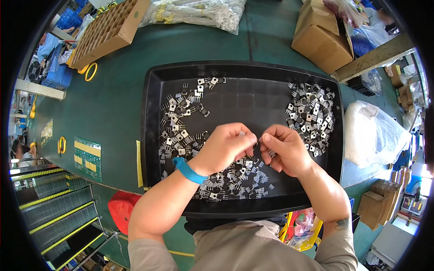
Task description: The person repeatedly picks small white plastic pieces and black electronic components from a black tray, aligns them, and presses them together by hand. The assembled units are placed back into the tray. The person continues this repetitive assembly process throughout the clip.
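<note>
Both hands meet over the middle of a black tray [246, 68]. My left hand [229, 145], with a blue wristband [187, 170] on its wrist, is closed in a pinch, its fingertips almost touching those of the other hand. My right hand [285, 149] has thumb and forefinger pressed together, the other fingers curled; small greyish bits show by its fingers. What either pinch holds is too small to make out. Three-legged transistors [177, 117] lie scattered along the tray's left side. More transistors and small grey pieces [260, 178] lie below the hands, and a dense transistor pile [312, 115] fills the right side.
A divided cardboard box [108, 31], bagged white cables [194, 12] and an open carton [322, 38] stand behind the tray. Right of it sits a white plastic bag [373, 133]. Leftward lie a green circuit board [88, 158] and yellow tape rolls [91, 72]. A red stool [121, 211] stands lower left.
</note>
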Available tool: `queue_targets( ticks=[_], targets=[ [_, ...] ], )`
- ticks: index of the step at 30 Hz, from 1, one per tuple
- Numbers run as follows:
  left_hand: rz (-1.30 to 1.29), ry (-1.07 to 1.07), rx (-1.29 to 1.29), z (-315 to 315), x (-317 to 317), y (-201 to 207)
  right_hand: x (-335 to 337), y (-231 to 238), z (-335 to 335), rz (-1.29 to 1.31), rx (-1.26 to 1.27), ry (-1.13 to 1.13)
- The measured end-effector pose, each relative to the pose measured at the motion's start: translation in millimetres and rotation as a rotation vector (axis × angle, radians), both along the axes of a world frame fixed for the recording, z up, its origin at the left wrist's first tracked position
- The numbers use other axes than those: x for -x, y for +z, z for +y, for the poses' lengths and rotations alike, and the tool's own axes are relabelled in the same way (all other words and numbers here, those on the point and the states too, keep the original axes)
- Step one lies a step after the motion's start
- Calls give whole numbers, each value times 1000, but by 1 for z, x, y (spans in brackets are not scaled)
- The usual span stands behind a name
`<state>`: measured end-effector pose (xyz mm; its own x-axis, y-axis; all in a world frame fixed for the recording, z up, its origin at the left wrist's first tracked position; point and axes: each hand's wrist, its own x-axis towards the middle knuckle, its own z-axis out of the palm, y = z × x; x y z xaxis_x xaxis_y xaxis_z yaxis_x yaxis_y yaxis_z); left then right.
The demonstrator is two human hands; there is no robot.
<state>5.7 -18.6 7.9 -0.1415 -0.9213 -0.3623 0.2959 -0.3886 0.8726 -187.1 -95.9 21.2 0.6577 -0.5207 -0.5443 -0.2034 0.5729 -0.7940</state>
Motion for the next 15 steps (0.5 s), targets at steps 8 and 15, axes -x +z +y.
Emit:
queue_targets(
  ticks=[8, 15],
  targets=[
    [375, 79, -13, 0, -5, -3, -1, -23, -1, 254, 1196, 446],
    [433, 118, -24, -1, -4, 1, -1, -22, -7, 444, 1157, 600]
  ],
)
